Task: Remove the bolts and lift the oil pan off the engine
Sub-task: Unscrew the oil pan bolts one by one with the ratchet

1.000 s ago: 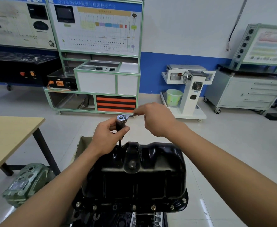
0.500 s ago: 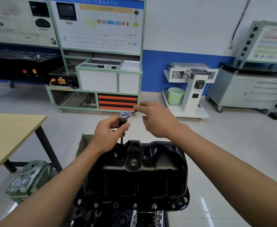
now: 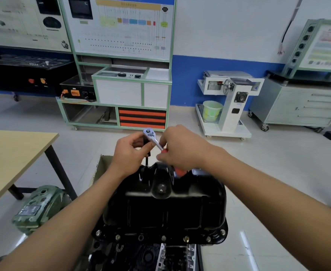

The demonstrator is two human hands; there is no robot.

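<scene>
A glossy black oil pan sits upside-down on the engine in front of me. Several bolts line its near flange. A ratchet wrench with a silver head and red handle stands on a black extension at the pan's far edge. My left hand grips the extension just under the ratchet head. My right hand holds the red handle, which pokes out below my fingers. The socket and the far bolt are hidden behind the pan.
A wooden table stands at the left, with a green engine part on the floor beneath it. A cardboard box lies behind the pan. Training benches, a white stand and a grey cabinet line the far wall.
My right hand has swung the ratchet handle from pointing right to pointing toward me. The red grip now shows below my fingers. My left hand stayed on the extension.
</scene>
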